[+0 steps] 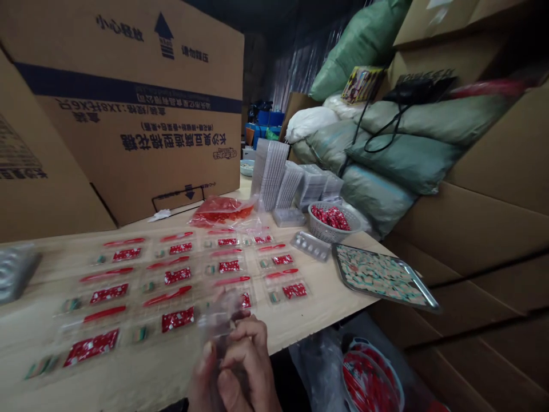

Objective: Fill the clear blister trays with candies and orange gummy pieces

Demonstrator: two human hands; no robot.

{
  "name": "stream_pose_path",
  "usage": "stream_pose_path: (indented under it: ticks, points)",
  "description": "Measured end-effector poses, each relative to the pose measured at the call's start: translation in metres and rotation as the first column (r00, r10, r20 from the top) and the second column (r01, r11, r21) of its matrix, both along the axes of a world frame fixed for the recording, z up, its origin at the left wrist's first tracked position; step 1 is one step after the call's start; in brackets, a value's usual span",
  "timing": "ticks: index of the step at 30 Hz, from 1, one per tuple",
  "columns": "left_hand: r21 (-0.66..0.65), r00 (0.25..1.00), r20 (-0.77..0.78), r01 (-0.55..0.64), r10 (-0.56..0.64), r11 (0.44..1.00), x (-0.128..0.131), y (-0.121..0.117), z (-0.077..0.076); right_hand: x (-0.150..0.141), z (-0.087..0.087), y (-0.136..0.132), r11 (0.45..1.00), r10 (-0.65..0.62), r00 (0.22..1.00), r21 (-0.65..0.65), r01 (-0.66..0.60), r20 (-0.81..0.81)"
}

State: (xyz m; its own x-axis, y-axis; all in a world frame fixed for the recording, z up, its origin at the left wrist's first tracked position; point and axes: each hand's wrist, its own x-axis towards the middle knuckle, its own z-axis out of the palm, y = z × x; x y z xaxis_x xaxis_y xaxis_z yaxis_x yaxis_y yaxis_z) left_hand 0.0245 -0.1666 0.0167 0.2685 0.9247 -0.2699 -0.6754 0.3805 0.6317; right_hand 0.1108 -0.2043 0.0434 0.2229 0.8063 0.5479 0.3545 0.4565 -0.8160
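Observation:
At the table's front edge my hands are close together. My left hand (202,369), smeared by motion, is closed on a clear plastic piece (218,320) that looks like a thin tray. The fingers of my right hand (249,357) are curled and pinched against the same piece; its lower part is hidden. Just beyond lie rows of clear trays, each with a red plastic knife (167,296), a red sachet with white spots (178,319) and a small green-and-tan piece (139,333). The plastic piece partly covers one of these trays.
Behind the rows are a bag of red pieces (225,210), stacked clear trays (269,174) and a basket (328,232) of red sachets. A metal tray (343,280) of small pieces overhangs the right edge. Large cartons (171,123) stand at the back left; a bucket (398,389) sits below.

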Motion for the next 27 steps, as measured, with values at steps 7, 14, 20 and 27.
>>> stream_pose_path:
  ticks: [7, 14, 20, 27]
  points:
    - [-0.016, 0.979, 0.165, 0.125, -0.12, 0.992, 0.017, -0.012, 0.01, 0.015, -0.009, -0.004, 0.966, 0.195, 0.969, -0.139, -0.216, -0.152]
    - [-0.11, 0.993, 0.121, 0.026, -0.013, 0.994, 0.027, -0.016, 0.024, 0.019, -0.011, -0.002, 0.952, 0.242, 0.953, -0.145, -0.27, -0.183]
    - [-0.11, 1.0, 0.029, 0.005, -0.002, 0.994, 0.031, -0.016, 0.016, 0.033, -0.001, -0.008, 0.889, 0.333, 0.929, -0.276, -0.366, -0.16]
    - [-0.112, 0.998, 0.038, 0.061, -0.057, 0.992, 0.037, -0.016, 0.015, 0.038, -0.01, -0.006, 0.928, 0.314, 0.942, -0.169, -0.331, -0.118]
